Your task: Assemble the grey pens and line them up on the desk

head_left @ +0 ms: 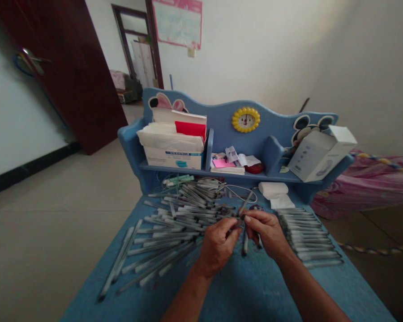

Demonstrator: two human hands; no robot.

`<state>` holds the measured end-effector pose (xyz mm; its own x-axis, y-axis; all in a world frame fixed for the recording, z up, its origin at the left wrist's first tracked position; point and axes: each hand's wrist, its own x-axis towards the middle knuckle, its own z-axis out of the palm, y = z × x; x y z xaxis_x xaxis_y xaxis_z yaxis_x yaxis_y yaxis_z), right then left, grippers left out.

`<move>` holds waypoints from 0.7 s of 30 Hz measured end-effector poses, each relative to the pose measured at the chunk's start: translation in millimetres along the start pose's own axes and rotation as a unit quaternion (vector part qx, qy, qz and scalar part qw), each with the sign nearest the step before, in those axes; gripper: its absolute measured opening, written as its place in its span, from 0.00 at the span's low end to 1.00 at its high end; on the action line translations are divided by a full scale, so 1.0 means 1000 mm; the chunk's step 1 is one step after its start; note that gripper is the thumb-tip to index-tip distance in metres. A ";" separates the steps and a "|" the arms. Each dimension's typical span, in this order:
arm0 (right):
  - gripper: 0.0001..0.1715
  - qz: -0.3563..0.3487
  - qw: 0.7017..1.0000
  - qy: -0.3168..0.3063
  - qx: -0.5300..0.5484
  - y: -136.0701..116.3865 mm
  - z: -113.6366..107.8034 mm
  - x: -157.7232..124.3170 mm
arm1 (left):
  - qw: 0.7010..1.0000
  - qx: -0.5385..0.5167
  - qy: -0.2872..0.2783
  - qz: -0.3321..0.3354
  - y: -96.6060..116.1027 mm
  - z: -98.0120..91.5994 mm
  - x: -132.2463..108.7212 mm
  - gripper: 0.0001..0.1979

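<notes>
My right hand (265,228) is closed, with thumb and forefinger pinching the dark end of a slim grey pen (246,202) that slants up beyond the fingers. My left hand (218,245) is closed too, its fingertips pressed together just beside the right ones; what lies between them is too small to make out. Below the right fingers another dark-tipped pen (245,245) shows; I cannot tell whether it is held or lies on the table. A large loose heap of similar pens (174,228) spreads left of my hands. At the right lies a neat row of pens (312,237).
The blue desk (255,295) has a raised shelf (221,107) at its back. On it stand a carton of papers (173,156), a small stack of papers (226,169) and a white box (319,154). A paper roll (272,190) and a white cable (237,190) lie before it.
</notes>
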<state>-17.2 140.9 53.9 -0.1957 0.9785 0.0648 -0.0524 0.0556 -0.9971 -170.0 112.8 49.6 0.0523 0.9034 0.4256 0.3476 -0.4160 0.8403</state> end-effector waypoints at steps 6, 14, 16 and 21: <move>0.13 -0.007 1.000 -0.001 0.005 0.004 -0.002 -0.001 | 0.999 0.031 -0.004 0.038 -0.004 0.000 -0.001 0.07; 0.12 0.004 1.000 0.016 0.022 0.007 -0.005 -0.005 | 0.994 0.087 -0.024 0.054 -0.003 0.001 -0.001 0.07; 0.12 0.006 0.999 0.019 0.027 0.008 -0.005 -0.005 | 0.994 0.091 -0.029 0.056 -0.002 0.001 -0.001 0.07; 0.13 0.012 0.999 0.019 0.030 0.010 -0.005 -0.006 | 0.993 0.089 -0.036 0.067 -0.003 0.002 0.000 0.06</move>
<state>-11.6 136.6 43.5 -0.1600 0.9864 0.0381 -0.1072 0.0211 -0.9940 -169.4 114.2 46.8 0.1738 0.8489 0.4992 0.4926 -0.5139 0.7023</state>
